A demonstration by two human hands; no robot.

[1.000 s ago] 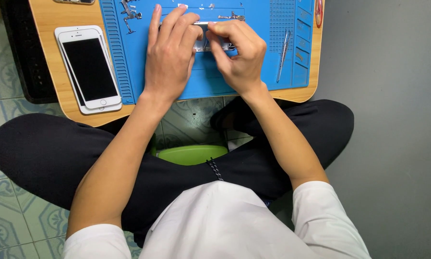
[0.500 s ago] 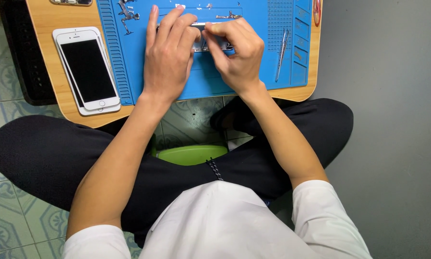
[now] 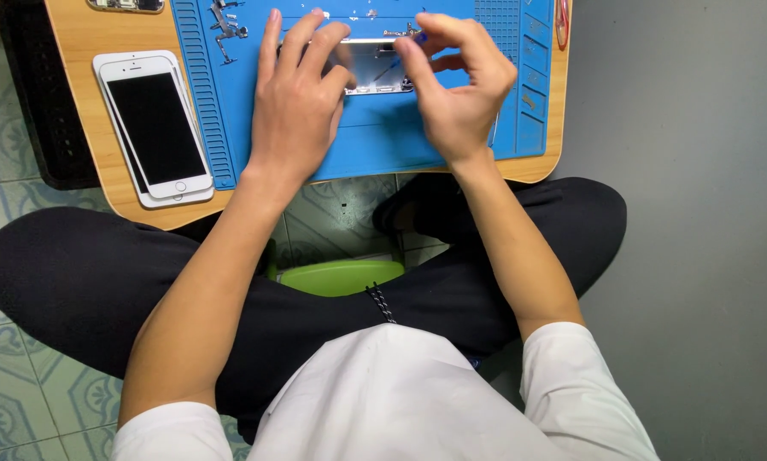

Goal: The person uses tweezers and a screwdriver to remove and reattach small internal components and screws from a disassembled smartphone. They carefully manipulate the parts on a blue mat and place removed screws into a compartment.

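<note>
Left hand [image 3: 296, 107] lies palm down, fingers spread and laid flat over the left portion of an opened silver phone chassis [image 3: 375, 68], steadying it. Right hand [image 3: 459, 94] is curled, thumb and forefinger drawn together above the chassis's right end; a small blue tip shows at the fingertips, but what they pinch cannot be made out. The chassis lies between the two hands, directly ahead of the person, its long axis running left to right across the blue repair mat [image 3: 375, 149]. The left hand rests on it; the right hand hovers just over it. Loose metal parts [image 3: 223, 24] sit at the mat's far left corner. A white smartphone [image 3: 155, 128], screen up, lies well apart on the wooden lap table [image 3: 80, 38].
</note>
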